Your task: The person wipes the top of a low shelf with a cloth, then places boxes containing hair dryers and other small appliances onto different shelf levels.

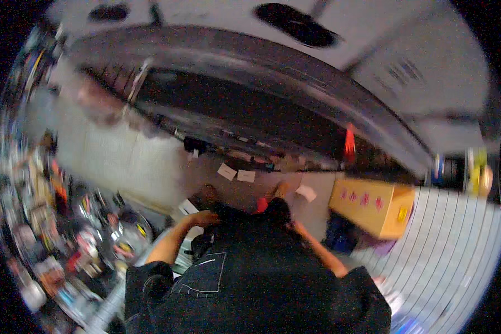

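Observation:
In the head view my torso in a black short-sleeved shirt (267,275) fills the lower middle, with both forearms bent inward. My left hand (208,217) is at the shirt's front on the left, near a white paper or card (188,210). At the shirt's right edge is my right hand (291,224), mostly hidden by dark cloth. Blur and shadow hide the fingers of both. Beyond them lie two small white cards (246,176) side by side and a pale sheet (305,193). Something red (261,204) shows just past the shirt.
A cardboard box (359,202) with red printing stands at right, beside a white slatted surface (446,250). Blurred packaged goods (46,208) crowd the left. A pale panel (121,154) is at left centre. A red object (349,142) hangs before a dark recess (242,108).

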The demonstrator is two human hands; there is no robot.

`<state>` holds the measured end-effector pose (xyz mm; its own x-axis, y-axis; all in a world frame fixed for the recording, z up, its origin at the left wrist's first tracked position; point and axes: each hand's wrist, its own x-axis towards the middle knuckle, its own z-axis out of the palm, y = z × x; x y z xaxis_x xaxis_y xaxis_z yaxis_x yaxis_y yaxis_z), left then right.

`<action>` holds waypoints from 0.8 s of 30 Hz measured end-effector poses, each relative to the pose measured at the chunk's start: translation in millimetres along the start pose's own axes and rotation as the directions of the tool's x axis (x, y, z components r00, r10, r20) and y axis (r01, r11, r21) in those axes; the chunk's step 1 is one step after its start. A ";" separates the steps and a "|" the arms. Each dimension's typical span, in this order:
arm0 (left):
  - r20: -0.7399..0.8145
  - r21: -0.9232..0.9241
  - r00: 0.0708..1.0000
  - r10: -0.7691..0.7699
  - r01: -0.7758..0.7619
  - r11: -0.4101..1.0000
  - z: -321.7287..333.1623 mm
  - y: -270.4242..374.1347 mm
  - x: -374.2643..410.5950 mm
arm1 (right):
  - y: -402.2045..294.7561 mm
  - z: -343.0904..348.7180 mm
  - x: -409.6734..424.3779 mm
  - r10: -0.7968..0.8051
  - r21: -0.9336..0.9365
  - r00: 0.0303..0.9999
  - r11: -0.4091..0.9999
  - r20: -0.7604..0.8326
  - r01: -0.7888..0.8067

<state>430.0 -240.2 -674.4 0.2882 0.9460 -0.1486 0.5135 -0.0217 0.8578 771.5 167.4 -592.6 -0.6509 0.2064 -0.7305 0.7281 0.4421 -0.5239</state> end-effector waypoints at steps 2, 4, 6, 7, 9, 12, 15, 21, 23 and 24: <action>0.234 -0.462 0.889 -0.394 0.459 0.759 -2.1 55.6 28.5 | -14.0 -48.6 -27.8 0.035 -0.025 0.952 0.999 0.304 -0.029; -0.019 -0.564 0.964 -0.266 0.209 0.799 -5.1 133.5 47.0 | -16.6 -92.4 -39.0 0.067 -0.082 0.853 0.996 0.518 -0.029; 0.050 -0.603 0.944 -0.325 0.287 0.744 6.0 162.1 69.5 | -19.6 -114.4 -38.9 0.078 -0.113 0.765 0.994 0.639 -0.007; 0.226 -0.619 0.879 -0.421 0.463 0.635 16.9 166.4 87.8 | -19.9 -126.5 -28.5 0.088 -0.142 0.722 0.990 0.687 0.015; 0.140 -0.622 0.928 -0.345 0.353 0.698 15.9 168.1 109.2 | -20.4 -133.8 -10.0 0.108 -0.196 0.670 0.979 0.734 0.056; 0.178 -0.563 0.859 -0.480 0.489 0.666 6.8 127.1 136.9 | -20.0 -117.4 24.9 0.121 -0.258 0.654 0.959 0.747 0.118; -0.506 -0.374 0.461 -0.729 0.644 0.667 10.1 90.3 112.6 | -19.2 -93.9 64.7 0.118 -0.310 0.658 0.933 0.744 0.183; -0.648 -0.285 0.313 -0.695 0.746 0.602 67.9 -14.0 78.3 | -8.5 -42.0 163.2 0.053 -0.438 0.730 0.829 0.682 0.349; -0.712 -0.282 0.274 -0.647 0.732 0.620 69.7 -22.7 77.3 | 0.0 -26.9 199.9 0.021 -0.480 0.739 0.772 0.673 0.416; -0.760 -0.258 0.254 -0.599 0.728 0.636 76.7 -27.5 74.8 | 5.6 -13.3 214.0 0.000 -0.487 0.740 0.753 0.672 0.442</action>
<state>499.5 -193.6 -746.9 -0.8483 0.4989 -0.1774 0.3279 0.7580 0.5638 633.5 225.6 -746.1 -0.3377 -0.4342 -0.8351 0.1562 0.8491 -0.5047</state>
